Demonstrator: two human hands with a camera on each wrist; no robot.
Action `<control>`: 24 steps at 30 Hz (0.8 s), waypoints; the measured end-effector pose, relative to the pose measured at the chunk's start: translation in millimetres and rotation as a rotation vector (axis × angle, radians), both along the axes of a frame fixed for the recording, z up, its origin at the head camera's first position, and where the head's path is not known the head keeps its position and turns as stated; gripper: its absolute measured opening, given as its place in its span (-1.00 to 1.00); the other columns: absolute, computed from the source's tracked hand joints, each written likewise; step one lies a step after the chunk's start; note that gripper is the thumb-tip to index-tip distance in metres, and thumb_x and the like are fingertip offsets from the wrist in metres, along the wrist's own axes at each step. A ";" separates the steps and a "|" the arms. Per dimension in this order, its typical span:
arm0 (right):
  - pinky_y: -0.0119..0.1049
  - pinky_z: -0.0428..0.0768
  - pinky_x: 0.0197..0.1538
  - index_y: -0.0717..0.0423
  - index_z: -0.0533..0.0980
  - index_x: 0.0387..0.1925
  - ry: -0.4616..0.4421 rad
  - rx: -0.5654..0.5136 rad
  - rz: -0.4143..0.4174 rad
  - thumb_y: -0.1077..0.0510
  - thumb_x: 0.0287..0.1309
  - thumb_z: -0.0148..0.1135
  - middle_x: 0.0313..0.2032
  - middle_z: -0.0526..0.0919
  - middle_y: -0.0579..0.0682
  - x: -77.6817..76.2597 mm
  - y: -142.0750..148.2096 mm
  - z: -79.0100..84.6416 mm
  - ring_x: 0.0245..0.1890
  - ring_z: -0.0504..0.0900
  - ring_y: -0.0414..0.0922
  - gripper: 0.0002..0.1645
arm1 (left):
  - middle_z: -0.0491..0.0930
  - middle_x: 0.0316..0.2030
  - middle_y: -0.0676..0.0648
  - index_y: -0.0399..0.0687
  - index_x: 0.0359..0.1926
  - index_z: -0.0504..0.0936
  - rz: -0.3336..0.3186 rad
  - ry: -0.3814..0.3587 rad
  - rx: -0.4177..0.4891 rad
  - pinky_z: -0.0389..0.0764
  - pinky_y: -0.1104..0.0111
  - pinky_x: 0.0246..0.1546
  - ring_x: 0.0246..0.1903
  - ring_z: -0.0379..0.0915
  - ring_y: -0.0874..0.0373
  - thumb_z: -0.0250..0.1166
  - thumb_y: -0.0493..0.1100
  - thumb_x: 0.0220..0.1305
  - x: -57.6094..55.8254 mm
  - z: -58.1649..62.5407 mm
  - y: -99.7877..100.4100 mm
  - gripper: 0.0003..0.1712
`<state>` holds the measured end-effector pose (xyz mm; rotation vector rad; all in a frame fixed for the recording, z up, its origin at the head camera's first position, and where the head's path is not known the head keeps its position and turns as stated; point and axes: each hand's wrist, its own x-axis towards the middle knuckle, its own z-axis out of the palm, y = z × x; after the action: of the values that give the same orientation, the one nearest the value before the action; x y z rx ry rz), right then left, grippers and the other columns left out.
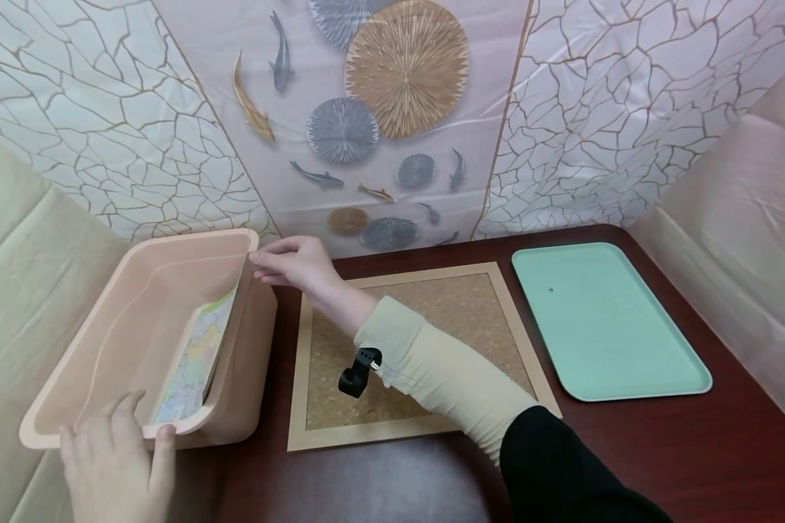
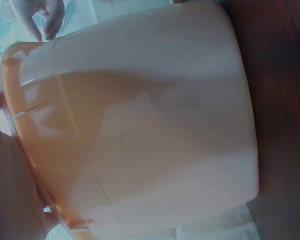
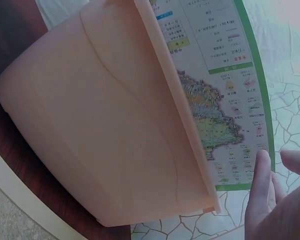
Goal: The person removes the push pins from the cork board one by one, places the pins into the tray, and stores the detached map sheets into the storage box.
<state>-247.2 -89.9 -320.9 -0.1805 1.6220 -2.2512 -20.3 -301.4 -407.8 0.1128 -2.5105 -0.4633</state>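
A pink plastic bin [image 1: 262,349] stands at the left with a printed map [image 1: 199,349] inside, leaning along its right wall. In the right wrist view the green-bordered map [image 3: 210,115] sticks up above the bin's rim. My right hand [image 1: 301,265] pinches the map's edge near the bin's far right corner; its fingers [image 3: 262,175] overlap that edge in the right wrist view. At the bin's near side, my left hand [image 1: 114,450] rests on the rim, fingers reaching over it and thumb at the rim.
A wood-framed cork board [image 1: 327,363] lies on the dark red table [image 1: 634,450], under my right forearm. Right of the board is a mint green tray [image 1: 621,327]. Patterned cloth [image 1: 562,109] hangs behind the table.
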 end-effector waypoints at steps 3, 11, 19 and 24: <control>-0.47 0.76 -0.29 0.56 0.61 0.06 0.001 0.012 0.020 0.37 0.36 0.36 0.08 0.71 0.49 2.2 0.9 0.8 -0.52 0.73 -0.27 -0.66 | 0.42 0.27 -0.51 -0.43 0.37 0.39 0.004 0.002 -0.001 -0.27 -0.37 0.60 0.32 0.21 -0.54 -0.23 0.35 0.65 -0.5 -0.4 0.5 -0.10; -0.42 0.78 -0.23 0.49 0.65 0.03 -0.011 0.052 0.046 0.35 0.36 0.37 0.02 0.76 0.43 3.8 4.5 -4.5 -0.50 0.73 -0.26 -0.71 | 0.43 0.27 -0.52 -0.44 0.35 0.39 0.001 0.024 -0.013 -0.24 -0.39 0.60 0.30 0.22 -0.54 -0.22 0.34 0.63 -0.7 -2.6 1.7 -0.10; -0.33 0.81 -0.13 0.50 0.62 0.10 0.027 0.096 0.109 0.34 0.38 0.35 0.04 0.74 0.47 7.5 17.4 -3.5 -0.45 0.74 -0.25 -0.65 | 0.43 0.24 -0.52 -0.43 0.34 0.40 -0.001 0.034 -0.016 -0.24 -0.36 0.61 0.28 0.22 -0.54 -0.18 0.28 0.62 -1.3 -1.0 0.7 -0.17; -0.31 0.81 -0.10 0.50 0.62 0.10 0.058 0.116 0.139 0.34 0.38 0.35 -0.02 0.77 0.43 11.1 25.5 -3.4 -0.42 0.75 -0.25 -0.66 | 0.44 0.23 -0.54 -0.43 0.34 0.42 -0.006 0.039 -0.033 -0.21 -0.39 0.59 0.28 0.24 -0.55 -0.12 0.22 0.59 -0.8 0.4 -1.0 -0.22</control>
<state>-236.1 -64.4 -324.3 -0.3207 1.7082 -2.0600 -21.1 -302.5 -407.4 0.0833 -2.4797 -0.4221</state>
